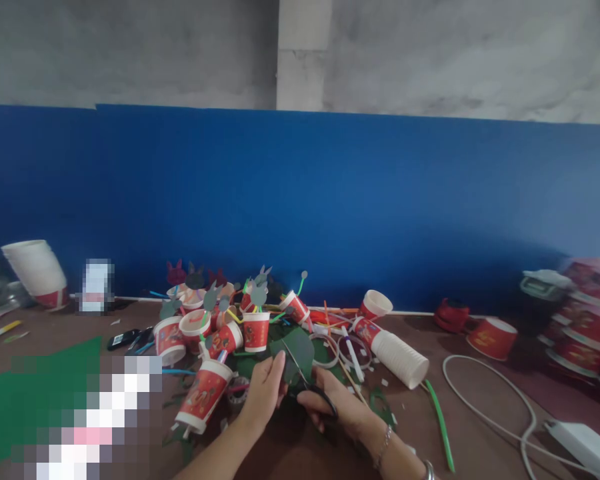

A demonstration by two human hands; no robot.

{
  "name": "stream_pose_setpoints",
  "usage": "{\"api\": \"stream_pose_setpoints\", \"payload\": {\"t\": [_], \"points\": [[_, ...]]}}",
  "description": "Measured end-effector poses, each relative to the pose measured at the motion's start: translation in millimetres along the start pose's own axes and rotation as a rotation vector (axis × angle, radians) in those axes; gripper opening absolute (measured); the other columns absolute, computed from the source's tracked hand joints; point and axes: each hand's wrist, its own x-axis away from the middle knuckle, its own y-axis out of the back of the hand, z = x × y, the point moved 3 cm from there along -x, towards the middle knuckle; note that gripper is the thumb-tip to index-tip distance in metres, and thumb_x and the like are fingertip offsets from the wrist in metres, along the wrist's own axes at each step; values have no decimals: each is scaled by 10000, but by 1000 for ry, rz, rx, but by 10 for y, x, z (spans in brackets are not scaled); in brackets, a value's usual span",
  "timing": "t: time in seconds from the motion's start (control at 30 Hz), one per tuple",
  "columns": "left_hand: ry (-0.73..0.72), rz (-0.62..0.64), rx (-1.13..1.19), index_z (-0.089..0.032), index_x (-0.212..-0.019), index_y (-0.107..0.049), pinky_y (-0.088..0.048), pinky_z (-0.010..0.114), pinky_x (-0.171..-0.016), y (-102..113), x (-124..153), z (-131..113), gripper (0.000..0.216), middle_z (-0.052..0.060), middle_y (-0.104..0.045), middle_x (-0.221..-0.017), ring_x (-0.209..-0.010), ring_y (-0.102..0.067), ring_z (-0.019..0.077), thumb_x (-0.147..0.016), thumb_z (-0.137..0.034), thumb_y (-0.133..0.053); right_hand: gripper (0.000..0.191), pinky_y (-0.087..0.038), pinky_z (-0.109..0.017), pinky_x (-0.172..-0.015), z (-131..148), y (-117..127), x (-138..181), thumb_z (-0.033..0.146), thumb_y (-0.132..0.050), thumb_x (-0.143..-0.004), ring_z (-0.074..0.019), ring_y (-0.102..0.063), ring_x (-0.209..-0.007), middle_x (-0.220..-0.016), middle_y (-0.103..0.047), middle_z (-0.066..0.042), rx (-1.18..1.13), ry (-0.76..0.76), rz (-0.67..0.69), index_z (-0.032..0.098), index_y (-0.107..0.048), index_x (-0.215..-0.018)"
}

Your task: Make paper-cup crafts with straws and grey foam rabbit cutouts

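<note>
Two items held above the bench (410,427): dark green paper (303,348), pinched in our left grip (264,387), seemingly to steady it, and black-handled scissors (305,383), wrapped by our right grip (337,403), blade across the paper.

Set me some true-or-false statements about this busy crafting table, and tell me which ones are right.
1. The right hand holds black-handled scissors. True.
2. The left hand grips a red cup. False: the left hand holds a greyish-green piece.
3. A stack of cups lies on its side, right of the scissors. True.
4. The wall panel is yellow. False: it is blue.
5. A bright green strip lies near that stack. True.
</note>
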Motion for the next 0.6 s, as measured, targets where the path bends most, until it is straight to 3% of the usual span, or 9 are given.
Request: {"api": "stream_pose_setpoints", "payload": {"t": [0.4, 0.6], "points": [[22, 20, 16, -191, -486, -421, -219, 216, -349, -19, 3, -9, 587, -57, -376, -383, -324, -315, 72, -740, -719, -392, 436, -348, -147, -355, 7, -30, -20, 459, -712, -664, -41, -395, -361, -499, -487, 96, -56, 69, -3, 165, -489, -898], [40, 34, 22, -190, -493, -428, -221, 221, -356, -26, 16, 15, 588, -57, -382, -392, -336, -326, 78, -720, -732, -415, 468, -302, -154, -352, 64, -63, 3, 534, -693, -639, -53, -410, -362, -471, -501, 79, -47, 23, -42, 163, -499, -849]]}}
